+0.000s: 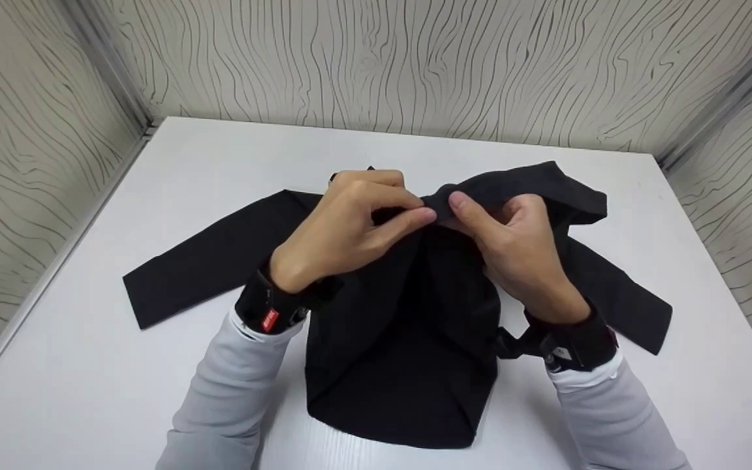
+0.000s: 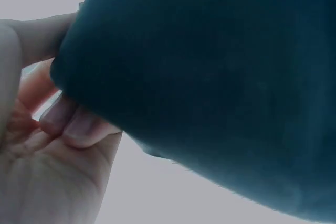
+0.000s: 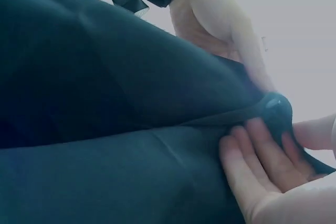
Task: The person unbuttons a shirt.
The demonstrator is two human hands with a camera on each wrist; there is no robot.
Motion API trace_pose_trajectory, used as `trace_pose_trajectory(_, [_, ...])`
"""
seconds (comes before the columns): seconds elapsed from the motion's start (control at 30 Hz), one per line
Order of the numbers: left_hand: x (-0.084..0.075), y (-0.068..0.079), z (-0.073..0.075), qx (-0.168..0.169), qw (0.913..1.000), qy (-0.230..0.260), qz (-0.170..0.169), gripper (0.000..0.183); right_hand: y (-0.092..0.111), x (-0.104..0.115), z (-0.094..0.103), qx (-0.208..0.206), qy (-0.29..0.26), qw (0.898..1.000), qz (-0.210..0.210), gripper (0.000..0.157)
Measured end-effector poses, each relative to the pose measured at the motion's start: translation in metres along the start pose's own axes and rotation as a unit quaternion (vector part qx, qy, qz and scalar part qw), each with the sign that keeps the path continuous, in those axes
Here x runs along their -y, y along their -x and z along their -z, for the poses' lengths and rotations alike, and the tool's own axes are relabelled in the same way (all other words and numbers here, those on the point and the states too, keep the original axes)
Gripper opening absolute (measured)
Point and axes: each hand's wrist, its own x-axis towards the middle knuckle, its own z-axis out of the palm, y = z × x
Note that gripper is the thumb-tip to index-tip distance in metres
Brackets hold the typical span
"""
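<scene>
A black long-sleeved jacket (image 1: pixel 402 385) lies on the white table, its hem toward me and its front parted below the neck. My left hand (image 1: pixel 356 222) pinches the edge near the collar between thumb and forefinger. Just beside it, my right hand (image 1: pixel 519 251) grips the raised collar (image 1: pixel 532 183), thumb on top and the other fingers tucked behind the cloth. A shiny round snap button (image 3: pixel 274 101) shows between the two hands in the right wrist view. Dark fabric (image 2: pixel 194 77) fills most of the left wrist view and hides the left fingertips.
One sleeve (image 1: pixel 200 261) stretches out to the left, the other (image 1: pixel 624 297) to the right. Dark wrist straps with cameras sit on both wrists. Wood-grain patterned panels (image 1: pixel 376 65) stand behind and beside the white table (image 1: pixel 62 391).
</scene>
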Motion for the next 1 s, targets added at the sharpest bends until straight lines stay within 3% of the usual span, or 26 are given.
trace_pose_trajectory(0.17, [-0.0004,-0.0002,-0.0026,0.004,0.9999,-0.009,-0.011,0.024,0.0013,0.0024,0.0019,0.004,0.033,0.999,0.005,0.011])
trace_pose_trajectory(0.33, [0.0002,0.0003,-0.0032,0.021,0.9993,-0.019,-0.023,0.015,0.0025,0.0042,0.0033,0.022,0.079,0.996,-0.016,0.009])
trace_pose_trajectory(0.57, [0.0003,0.0011,-0.0014,0.038,0.9981,-0.017,-0.046,0.009,0.0035,0.0066,0.0028,0.013,0.142,0.989,-0.033,0.017])
trace_pose_trajectory(0.83, [0.0025,0.0010,-0.0025,0.044,0.9967,-0.012,-0.068,0.008,0.0043,0.0042,0.0020,0.001,0.228,0.974,0.010,0.010])
trace_pose_trajectory(1.0, [0.0044,0.0008,-0.0038,0.042,0.9959,-0.006,-0.080,0.012,0.0042,-0.0003,0.0022,0.026,0.250,0.964,0.085,0.011])
